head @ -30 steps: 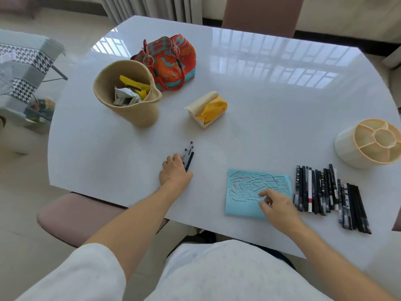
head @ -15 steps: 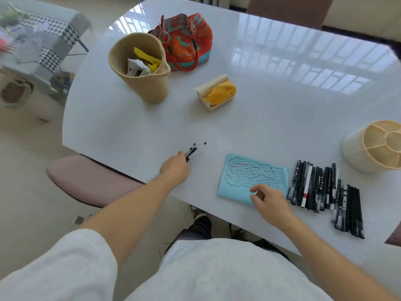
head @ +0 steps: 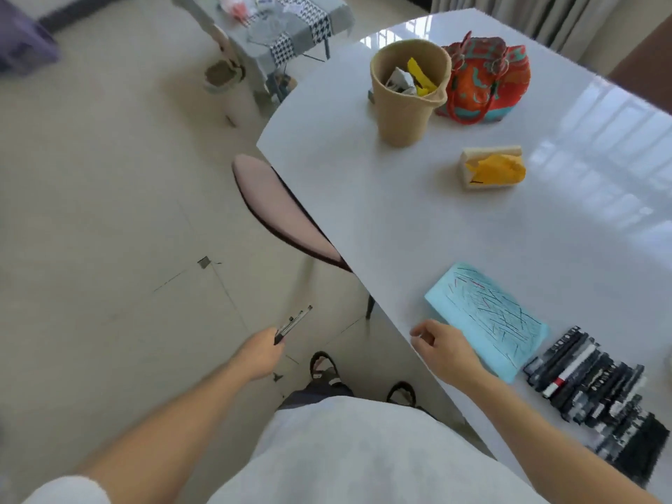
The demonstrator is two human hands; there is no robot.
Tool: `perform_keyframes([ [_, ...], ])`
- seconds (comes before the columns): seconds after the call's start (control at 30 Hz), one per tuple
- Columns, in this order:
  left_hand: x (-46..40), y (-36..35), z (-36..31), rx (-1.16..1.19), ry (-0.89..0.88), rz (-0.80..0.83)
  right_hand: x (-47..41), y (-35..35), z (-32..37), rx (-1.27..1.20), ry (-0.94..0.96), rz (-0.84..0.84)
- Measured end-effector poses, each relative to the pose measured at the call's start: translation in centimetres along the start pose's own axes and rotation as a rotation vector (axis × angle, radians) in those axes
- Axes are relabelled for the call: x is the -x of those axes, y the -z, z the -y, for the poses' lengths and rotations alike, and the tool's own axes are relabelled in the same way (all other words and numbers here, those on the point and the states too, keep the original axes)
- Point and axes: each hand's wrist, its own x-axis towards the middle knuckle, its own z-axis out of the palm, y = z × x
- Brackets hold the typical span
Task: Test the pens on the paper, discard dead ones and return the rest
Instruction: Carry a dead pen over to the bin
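My left hand [head: 260, 354] is gripping a few thin pens [head: 292, 324] low at frame centre, over the floor; blur is hiding their count. My right hand [head: 445, 352] is resting loosely curled, holding nothing, at the table edge [head: 327, 227] beside the scribbled blue paper [head: 487, 318]. The pen row [head: 596, 391] is running off the lower right.

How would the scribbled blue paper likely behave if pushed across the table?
The blue paper looks thin and lies flat, so it would probably flex rather than stay stiff. The white table is glossy, so it may slide easily. Being light, it would likely need a hand to hold it.
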Motion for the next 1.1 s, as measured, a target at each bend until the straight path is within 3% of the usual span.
perform_keyframes([
  [0.23, 5.2, -3.1, 14.2, 0.439, 0.359, -0.082, -3.1, -5.6, 6.3, 0.27, 0.141, 0.277],
  [0.33, 6.8, -4.3, 19.4, 0.475, 0.451, -0.105, -4.8, -8.8, 9.0, 0.356, 0.134, 0.348],
  [0.53, 7.3, -4.3, 30.0, 0.484, 0.512, -0.044, -7.7, -15.5, 14.5, 0.358, -0.045, 0.364],
  [0.73, 4.9, 0.3, 38.1, 0.537, 0.517, -0.04, -10.5, -20.1, 20.3, 0.363, -0.186, 0.318],
  [0.97, -0.7, 7.5, 43.0, 0.832, 0.554, -0.058, -15.5, -22.6, 27.6, 0.269, -0.261, 0.284],
  [1.1, -5.2, 12.0, 44.2, 0.877, 0.577, -0.053, -20.6, -24.1, 31.4, 0.262, -0.29, 0.323],
])
